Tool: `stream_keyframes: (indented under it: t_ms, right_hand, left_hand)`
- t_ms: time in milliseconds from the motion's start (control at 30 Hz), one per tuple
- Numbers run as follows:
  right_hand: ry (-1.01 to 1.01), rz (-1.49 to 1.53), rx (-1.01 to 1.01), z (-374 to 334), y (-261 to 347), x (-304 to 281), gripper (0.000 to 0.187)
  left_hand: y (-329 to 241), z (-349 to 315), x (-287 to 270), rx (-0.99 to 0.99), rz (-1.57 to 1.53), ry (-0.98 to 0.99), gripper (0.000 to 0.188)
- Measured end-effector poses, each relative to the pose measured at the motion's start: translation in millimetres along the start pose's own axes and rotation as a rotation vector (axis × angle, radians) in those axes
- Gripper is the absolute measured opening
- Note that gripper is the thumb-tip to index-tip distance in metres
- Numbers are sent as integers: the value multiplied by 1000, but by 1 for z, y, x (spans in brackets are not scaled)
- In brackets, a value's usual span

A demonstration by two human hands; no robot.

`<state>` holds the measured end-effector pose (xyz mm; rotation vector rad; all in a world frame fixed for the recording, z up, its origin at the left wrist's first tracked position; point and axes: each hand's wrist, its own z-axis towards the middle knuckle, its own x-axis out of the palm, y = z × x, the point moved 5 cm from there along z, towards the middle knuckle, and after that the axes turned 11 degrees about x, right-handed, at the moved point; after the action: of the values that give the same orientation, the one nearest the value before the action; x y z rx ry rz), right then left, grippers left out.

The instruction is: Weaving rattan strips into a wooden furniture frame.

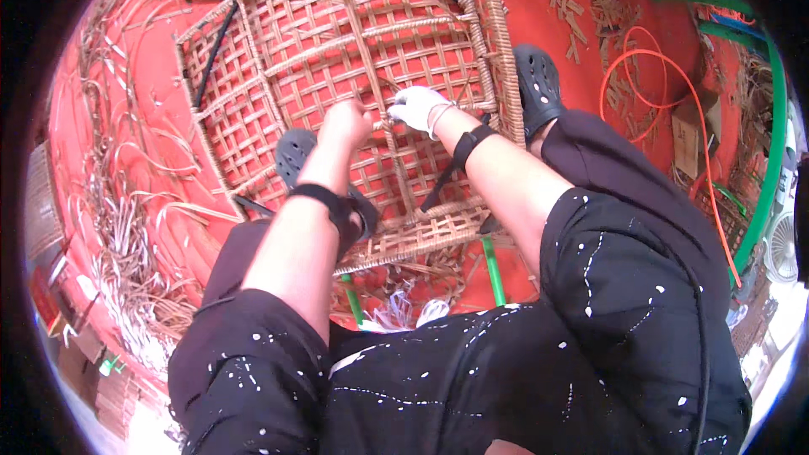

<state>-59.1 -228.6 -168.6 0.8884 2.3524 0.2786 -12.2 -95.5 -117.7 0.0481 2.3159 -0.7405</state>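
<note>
Around the fingers [404, 108] I see a bright red floor covering [581, 84], pale, curling strips [126, 248] littering it to their left. Far to their right are a curved green bar [773, 147] and a white, round-grilled fan [782, 248].

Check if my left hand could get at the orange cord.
Probably not from this pose: the orange cord lies off to the right, with the right forearm and right leg between it and the left hand.

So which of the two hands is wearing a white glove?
The right hand: a white glove covers it to the wrist, whereas the left hand is bare.
</note>
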Motion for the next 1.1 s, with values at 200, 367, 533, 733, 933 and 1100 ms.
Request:
stream_keyframes:
  t_ms: [200,367,533,733,933,1100]
  right_hand:
    - [1,-6,-75,-5,1,-4,36]
    - [61,-73,-94,-17,12,-23,35]
    - [205,-227,-126,-37,34,-62,34]
    - [294,-302,-233,-133,91,-160,36]
    - [143,-204,-78,-293,149,-251,23]
    - [-317,20,-222,-368,158,-301,18]
  left_hand:
    - [61,-37,35,-303,-200,-143,32]
    - [80,-40,0,-349,-220,-677,26]
    - [56,-16,37,91,203,-110,19]
    - [35,-17,45,84,-126,-261,23]
    - [25,-17,44,111,-27,-247,29]
    - [29,-6,62,46,-310,-169,43]
